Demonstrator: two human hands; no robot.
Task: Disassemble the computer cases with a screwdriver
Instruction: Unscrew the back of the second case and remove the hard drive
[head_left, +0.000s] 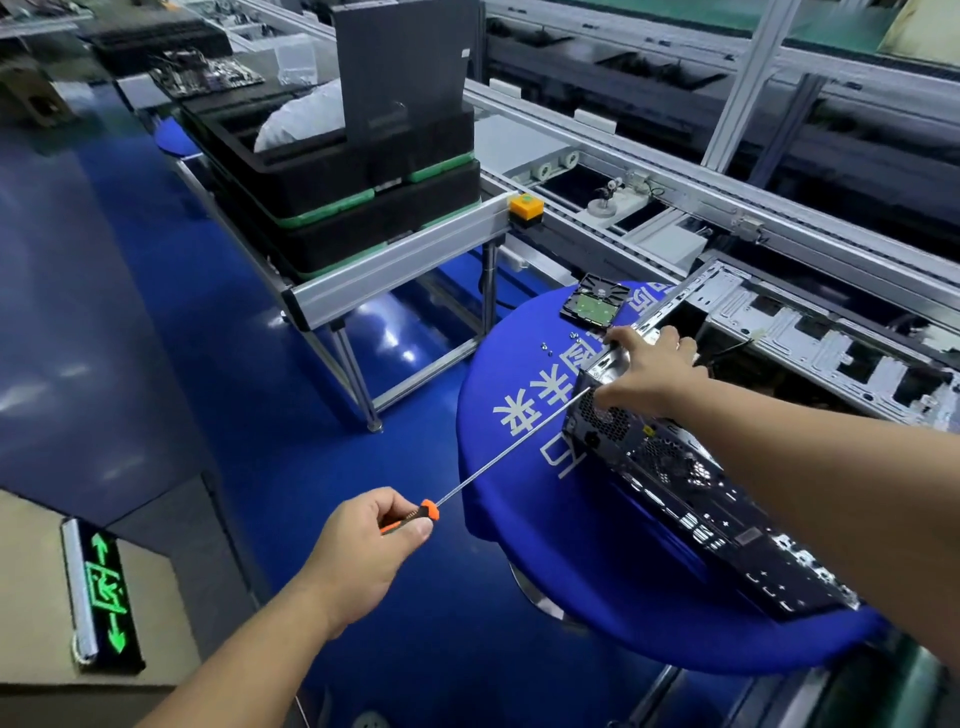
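1. The computer case (691, 488) lies on its side on the blue tabletop (524, 467), so its rear screws face me.
2. My right hand (644, 374) grips its top corner to steady it.
3. My left hand (363, 551) is curled round the screwdriver (498, 457), tip at the rear panel.
4. Loose screws (558, 343) lie beside the hard drive (592, 304).

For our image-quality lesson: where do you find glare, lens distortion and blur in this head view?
Head view: white glare patches on the glossy blue floor; the wide-angle lens bows the conveyor rails and stretches the edges; the far background is smeared soft, while the left hand, screwdriver and computer case are sharp.
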